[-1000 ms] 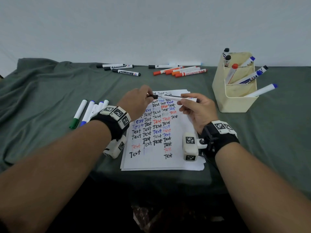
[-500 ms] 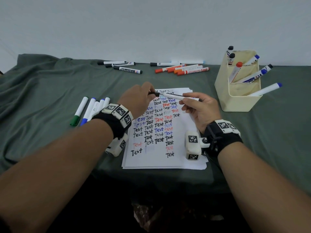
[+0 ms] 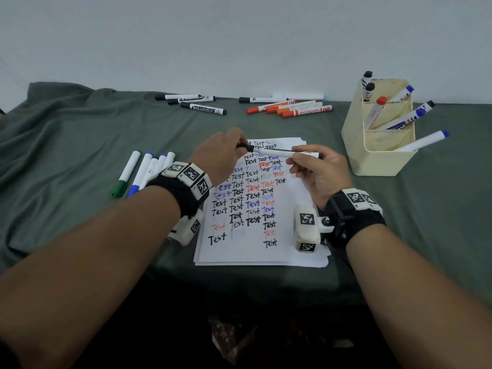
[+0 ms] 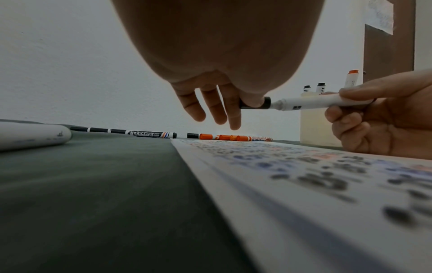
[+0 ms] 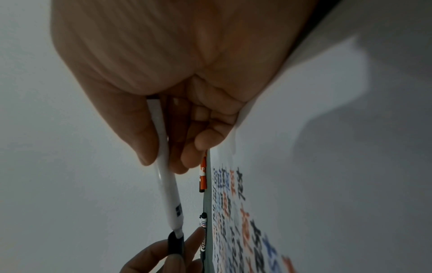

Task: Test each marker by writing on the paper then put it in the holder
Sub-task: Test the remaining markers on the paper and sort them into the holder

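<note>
One marker (image 3: 274, 152), a slim white plastic barrel, is held level above the far end of the paper (image 3: 255, 251): the right hand (image 3: 319, 171) grips the barrel between thumb and curled fingers, and the left hand (image 3: 215, 158) pinches its black cap (image 4: 256, 103) at the tip, the other three left fingers hanging loose; in the wrist views the cap sits just at the nib, and whether it is fully seated cannot be told. The paper is a thin stack of white sheets covered with columns of the word "Test" in black, blue and red. At the right stands the holder (image 3: 383, 161), a cream plastic box with dividers, holding seven markers: two black-capped, one red-capped, three blue-capped, and one more with a dark cap. To the left of the paper lie five white markers (image 3: 143, 169) side by side, one green-capped and at least one blue-capped. Along the far edge lie three black markers (image 3: 202, 109) on the left, and to their right a group (image 3: 290, 109) of about four orange ones with two white ones behind, the count there uncertain. All rest on a creased grey-green cloth (image 3: 80, 145).
</note>
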Tool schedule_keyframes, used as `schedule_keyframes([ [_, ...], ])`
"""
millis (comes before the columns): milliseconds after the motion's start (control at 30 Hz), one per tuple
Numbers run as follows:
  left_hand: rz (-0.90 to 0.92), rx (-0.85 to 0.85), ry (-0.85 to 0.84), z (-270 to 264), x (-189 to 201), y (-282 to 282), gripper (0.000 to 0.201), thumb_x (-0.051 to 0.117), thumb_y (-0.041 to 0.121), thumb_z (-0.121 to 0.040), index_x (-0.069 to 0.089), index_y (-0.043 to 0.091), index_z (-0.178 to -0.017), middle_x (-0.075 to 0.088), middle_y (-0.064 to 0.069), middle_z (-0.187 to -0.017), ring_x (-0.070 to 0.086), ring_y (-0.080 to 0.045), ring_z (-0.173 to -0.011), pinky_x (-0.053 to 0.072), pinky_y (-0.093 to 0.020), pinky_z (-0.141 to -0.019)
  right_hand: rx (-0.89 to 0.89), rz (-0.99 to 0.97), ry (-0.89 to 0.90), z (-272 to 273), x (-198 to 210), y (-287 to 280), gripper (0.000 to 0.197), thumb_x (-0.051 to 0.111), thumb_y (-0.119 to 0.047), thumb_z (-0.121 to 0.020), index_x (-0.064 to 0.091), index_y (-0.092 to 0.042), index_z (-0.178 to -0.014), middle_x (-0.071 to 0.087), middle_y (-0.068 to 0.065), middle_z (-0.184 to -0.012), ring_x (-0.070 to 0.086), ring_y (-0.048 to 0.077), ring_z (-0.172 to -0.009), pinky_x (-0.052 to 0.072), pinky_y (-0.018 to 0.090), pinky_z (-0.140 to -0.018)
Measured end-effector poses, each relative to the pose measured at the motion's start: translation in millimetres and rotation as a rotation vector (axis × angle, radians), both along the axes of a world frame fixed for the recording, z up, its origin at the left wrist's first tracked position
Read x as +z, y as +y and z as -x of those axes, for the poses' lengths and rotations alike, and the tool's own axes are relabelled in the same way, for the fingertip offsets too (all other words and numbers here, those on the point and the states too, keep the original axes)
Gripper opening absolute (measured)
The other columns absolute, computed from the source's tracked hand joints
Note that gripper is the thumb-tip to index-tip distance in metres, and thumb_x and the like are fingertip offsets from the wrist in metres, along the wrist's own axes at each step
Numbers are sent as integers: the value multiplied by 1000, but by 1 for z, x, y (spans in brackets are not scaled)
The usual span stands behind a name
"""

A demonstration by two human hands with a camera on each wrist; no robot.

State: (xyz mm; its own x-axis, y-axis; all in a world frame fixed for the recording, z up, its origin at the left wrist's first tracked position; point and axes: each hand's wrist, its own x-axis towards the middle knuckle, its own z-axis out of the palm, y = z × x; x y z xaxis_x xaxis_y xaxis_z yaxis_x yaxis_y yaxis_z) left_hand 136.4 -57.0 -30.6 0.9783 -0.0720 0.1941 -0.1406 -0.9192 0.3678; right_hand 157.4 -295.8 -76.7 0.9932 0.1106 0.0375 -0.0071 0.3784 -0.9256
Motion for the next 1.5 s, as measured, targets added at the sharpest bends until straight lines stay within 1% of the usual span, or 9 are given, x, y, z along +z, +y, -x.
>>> schedule_keyframes([
  [400, 34, -91, 79, 0, -1, -5, 4, 49, 22, -102, 52, 23, -104, 64, 11, -84, 50, -1, -71, 32, -26, -58, 52, 72, -22, 4, 3, 0, 14, 81, -3, -81, 81, -9, -94, 75, 27, -88, 67, 25, -65, 52, 26, -61],
  [633, 5, -91, 115, 2, -1, -8, 10, 48, 23, -103, 53, 17, -109, 64, -2, -85, 55, -19, -73, 44, -36, -66, 25, 125, -9, 5, 7, 4, 11, 79, -3, -86, 76, -11, -93, 76, 20, -84, 68, 21, -66, 53, 24, -60],
  [767, 70, -97, 101, 2, -3, -7, 21, 50, 43, -101, 54, 25, -111, 65, 6, -80, 58, -11, -72, 41, -32, -66, -47, 38, 52, 3, 7, 5, 12, 73, 2, -88, 70, -9, -88, 70, 14, -71, 60, 19, -61, 47, 26, -57],
  [833, -16, -82, 98, 0, -5, -4, 50, 46, 64, -93, 53, 26, -125, 67, 4, -99, 58, -18, -94, 47, -38, -80, -80, -7, 78, 2, 6, 4, 15, 72, 4, -87, 69, -11, -85, 68, 11, -68, 57, 19, -62, 43, 26, -56],
  [900, -210, -22, 146, 1, -10, -1, 87, 35, 86, -79, 41, 29, -144, 55, -3, -136, 45, -29, -127, 39, -49, -105, -104, -23, 91, 0, 4, 3, 16, 72, 3, -85, 68, -12, -86, 67, 11, -68, 56, 19, -63, 42, 26, -55],
  [967, -318, 23, 308, 5, -15, 1, 107, 28, 99, -65, 16, 40, -154, 20, -5, -163, 16, -34, -148, 20, -58, -117, -120, -15, 93, 0, 3, 3, 18, 73, 2, -84, 65, -13, -88, 67, 11, -69, 56, 19, -62, 42, 26, -54],
  [1067, -381, -2, 516, 9, -20, 0, 114, 19, 105, -54, -7, 53, -152, -15, -1, -167, -13, -37, -152, 2, -65, -118, -150, -7, 82, 1, 5, 5, 19, 80, -2, -78, 73, -20, -81, 68, 11, -71, 56, 18, -61, 43, 26, -53],
  [1367, -339, -14, 557, 10, -18, -1, 106, 27, 100, -65, -11, 53, -152, -24, -2, -165, -23, -39, -149, -4, -62, -119, -276, 310, -113, 7, 51, -9, 12, 71, -12, -95, 74, -20, -102, 67, 5, -86, 62, 15, -76, 54, 26, -70],
  [1500, -328, -22, 552, 11, -17, -3, 106, 29, 98, -67, -10, 50, -154, -22, -5, -165, -22, -41, -149, -5, -58, -121, -474, 420, -329, -3, 105, -33, 43, 66, -12, -96, 55, -46, -121, 64, 2, -106, 67, 25, -92, 59, 34, -86],
])
